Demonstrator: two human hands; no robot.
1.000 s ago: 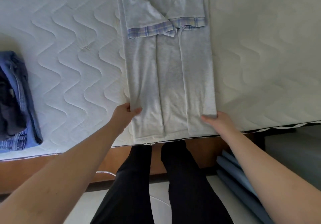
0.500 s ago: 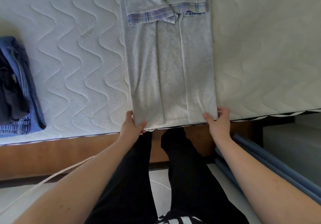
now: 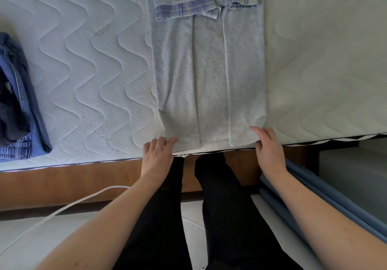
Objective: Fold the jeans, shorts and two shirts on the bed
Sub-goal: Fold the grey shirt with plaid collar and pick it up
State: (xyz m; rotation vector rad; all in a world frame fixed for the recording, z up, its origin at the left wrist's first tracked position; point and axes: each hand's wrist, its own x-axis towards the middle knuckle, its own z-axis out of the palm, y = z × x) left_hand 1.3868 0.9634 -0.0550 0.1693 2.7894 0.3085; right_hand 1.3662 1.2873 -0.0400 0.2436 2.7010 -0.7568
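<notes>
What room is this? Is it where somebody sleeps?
Most likely a bedroom. There is a quilted mattress on a wooden bed frame, a grey shirt laid out on it for folding, and folded jeans stacked at the side.

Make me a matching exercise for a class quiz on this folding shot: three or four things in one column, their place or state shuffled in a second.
Things:
1. grey shirt
2. jeans
3. left hand
4. right hand

Place or state:
A. folded, at the mattress's left edge
B. grips the hem's right corner
C. lies lengthwise, sides folded in
D. grips the hem's left corner

Pairs: 1-C, 2-A, 3-D, 4-B
</notes>
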